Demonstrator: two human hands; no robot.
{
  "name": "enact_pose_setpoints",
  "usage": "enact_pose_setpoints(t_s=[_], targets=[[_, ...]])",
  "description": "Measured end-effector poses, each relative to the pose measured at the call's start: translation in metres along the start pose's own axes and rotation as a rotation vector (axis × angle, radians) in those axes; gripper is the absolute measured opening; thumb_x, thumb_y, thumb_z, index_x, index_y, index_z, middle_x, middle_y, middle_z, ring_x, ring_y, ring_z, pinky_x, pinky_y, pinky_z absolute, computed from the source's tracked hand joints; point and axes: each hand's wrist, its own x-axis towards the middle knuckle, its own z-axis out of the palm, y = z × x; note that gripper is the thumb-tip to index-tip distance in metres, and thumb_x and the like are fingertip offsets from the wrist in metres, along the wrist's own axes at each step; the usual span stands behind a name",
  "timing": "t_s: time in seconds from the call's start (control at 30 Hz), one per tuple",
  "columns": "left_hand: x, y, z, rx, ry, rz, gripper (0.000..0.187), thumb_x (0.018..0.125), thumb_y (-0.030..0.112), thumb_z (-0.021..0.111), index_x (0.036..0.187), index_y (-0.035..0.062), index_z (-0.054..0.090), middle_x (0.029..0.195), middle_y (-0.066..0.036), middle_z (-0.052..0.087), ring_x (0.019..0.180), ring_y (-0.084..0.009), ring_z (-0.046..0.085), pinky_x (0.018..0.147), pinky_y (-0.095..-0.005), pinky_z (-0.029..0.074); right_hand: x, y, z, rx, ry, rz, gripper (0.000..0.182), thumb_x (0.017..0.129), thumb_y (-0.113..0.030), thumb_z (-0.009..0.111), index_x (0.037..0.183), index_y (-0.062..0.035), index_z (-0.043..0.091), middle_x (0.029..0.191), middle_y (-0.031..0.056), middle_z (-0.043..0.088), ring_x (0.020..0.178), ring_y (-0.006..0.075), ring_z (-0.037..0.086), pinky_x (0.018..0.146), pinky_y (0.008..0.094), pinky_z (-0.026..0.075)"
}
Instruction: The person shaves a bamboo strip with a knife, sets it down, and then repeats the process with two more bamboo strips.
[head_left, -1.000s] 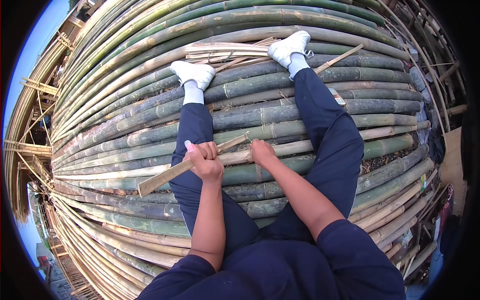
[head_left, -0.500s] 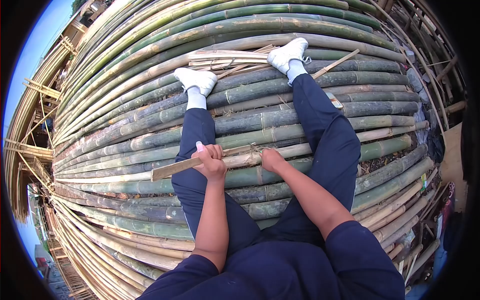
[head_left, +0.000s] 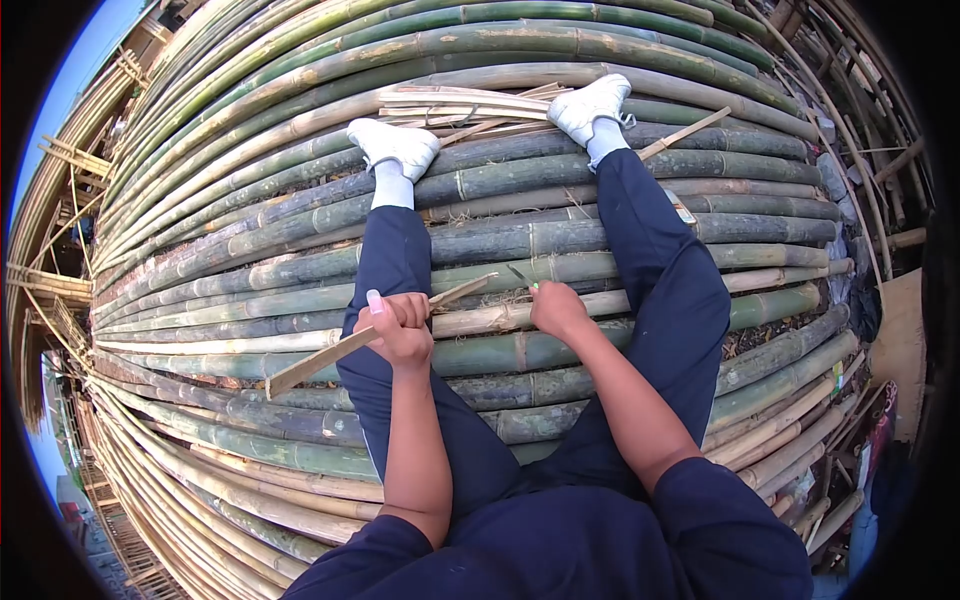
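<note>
My left hand is closed around a flat split bamboo strip, thumb on top. One end of the strip sticks out at lower left, and its thinner end points up to the right. In my right hand is a small knife, its dark blade angled up and left, a bit of green showing at the fingers. The blade is apart from the strip's tip. Some thin shavings lie on the bamboo poles between the hands.
Long bamboo poles form the surface under my outstretched legs. More split strips lie between my white shoes, and a single strip rests beside the right one. A brown board stands at the right.
My left hand has shifted slightly left with the strip, which is now more tilted. My right hand has moved away from the strip's end, bringing the knife blade into view.
</note>
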Motion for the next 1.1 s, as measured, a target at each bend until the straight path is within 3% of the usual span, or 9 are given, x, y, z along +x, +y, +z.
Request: enact_pose_setpoints(t_s=[0.03, 0.1, 0.2, 0.4, 0.67, 0.9, 1.1], targets=[[0.001, -0.002, 0.0, 0.001, 0.003, 0.0, 0.047, 0.1, 0.022, 0.034, 0.057, 0.0125, 0.018, 0.045, 0.002, 0.017, 0.038, -0.0082, 0.011, 0.039, -0.0272, 0.015, 0.001, -0.001, 0.003, -0.002, -0.002, -0.001, 0.032, 0.095, -0.023, 0.048, 0.094, 0.0047, 0.063, 0.096, 0.0269, 0.065, 0.094, 0.0415, 0.062, 0.082, 0.0492, 0.049], [0.002, -0.005, -0.002, 0.016, 0.019, 0.0, 0.048, 0.101, 0.025, 0.035, 0.057, 0.0126, 0.019, 0.045, 0.002, 0.017, 0.038, -0.0082, 0.011, 0.039, -0.0272, 0.015, 0.004, -0.005, 0.014, 0.133, 0.189, -0.16, 0.032, 0.096, -0.023, 0.046, 0.087, 0.0053, 0.06, 0.083, 0.0299, 0.063, 0.082, 0.0457, 0.062, 0.075, 0.0529, 0.048], [0.005, -0.005, -0.001, 0.009, 0.026, -0.012, 0.049, 0.101, 0.026, 0.036, 0.057, 0.013, 0.02, 0.045, 0.003, 0.017, 0.038, -0.0081, 0.012, 0.04, -0.027, 0.016, 0.011, -0.006, 0.048, 0.23, 0.224, -0.263, 0.033, 0.096, -0.023, 0.046, 0.083, 0.0051, 0.057, 0.074, 0.0304, 0.061, 0.074, 0.048, 0.061, 0.07, 0.0552, 0.047], [0.01, -0.004, -0.005, -0.016, 0.04, -0.036, 0.049, 0.101, 0.028, 0.037, 0.057, 0.0153, 0.019, 0.046, 0.004, 0.015, 0.038, -0.0079, 0.01, 0.039, -0.0271, 0.015, 0.022, -0.013, 0.081, 0.253, 0.18, -0.248, 0.031, 0.097, -0.021, 0.047, 0.086, 0.0058, 0.057, 0.078, 0.0307, 0.062, 0.078, 0.0478, 0.061, 0.072, 0.054, 0.048], [0.02, -0.005, -0.016, -0.022, 0.123, -0.081, 0.049, 0.101, 0.028, 0.036, 0.058, 0.0155, 0.018, 0.045, 0.004, 0.015, 0.038, -0.0085, 0.009, 0.039, -0.0271, 0.015, 0.033, -0.016, 0.06, 0.167, 0.109, -0.203, 0.033, 0.098, -0.024, 0.045, 0.089, 0.0049, 0.057, 0.085, 0.0282, 0.064, 0.083, 0.0465, 0.062, 0.073, 0.0535, 0.049], [0.012, -0.008, -0.007, -0.029, -0.047, -0.061, 0.048, 0.101, 0.027, 0.036, 0.057, 0.0142, 0.02, 0.045, 0.003, 0.017, 0.039, -0.0088, 0.01, 0.04, -0.0272, 0.016, 0.054, -0.02, 0.071, -0.084, 0.01, -0.156, 0.032, 0.099, -0.026, 0.044, 0.095, 0.0012, 0.06, 0.093, 0.0228, 0.067, 0.09, 0.0394, 0.065, 0.078, 0.0481, 0.053], [0.006, -0.008, 0.012, 0.04, 0.062, -0.042, 0.049, 0.1, 0.027, 0.037, 0.057, 0.0125, 0.02, 0.046, 0.002, 0.018, 0.04, -0.0083, 0.011, 0.04, -0.0274, 0.016, 0.058, -0.012, 0.073, -0.087, 0.022, -0.157, 0.031, 0.099, -0.027, 0.044, 0.098, 0.0008, 0.059, 0.094, 0.02, 0.068, 0.091, 0.0371, 0.066, 0.078, 0.0459, 0.054]])
